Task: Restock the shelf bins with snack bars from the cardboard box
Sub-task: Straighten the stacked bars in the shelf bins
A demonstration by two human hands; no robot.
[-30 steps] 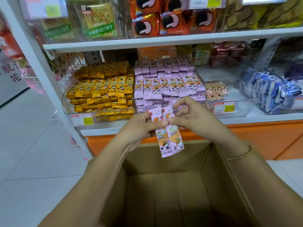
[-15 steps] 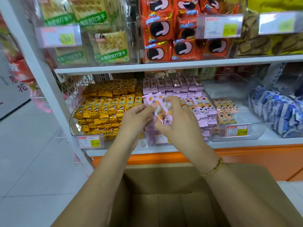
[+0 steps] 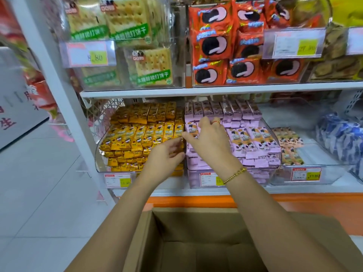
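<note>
Transfer of the pink snack bars appeared complete: moments earlier we had carried a handful toward the clear bin; now our right hand lay, fingers spread, on the bars at that bin's front left corner. Whether our left hand, curled beside it, gripped anything we could not tell. Bars lay glossy in overlapping rows. The cardboard box below the bin looked bare; we judged restocking nearly finished.

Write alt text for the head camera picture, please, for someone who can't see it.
A person's right hand rests on purple snack bars in a clear bin, the left hand beside it near the yellow bars. An open cardboard box sits below the shelf.
</note>
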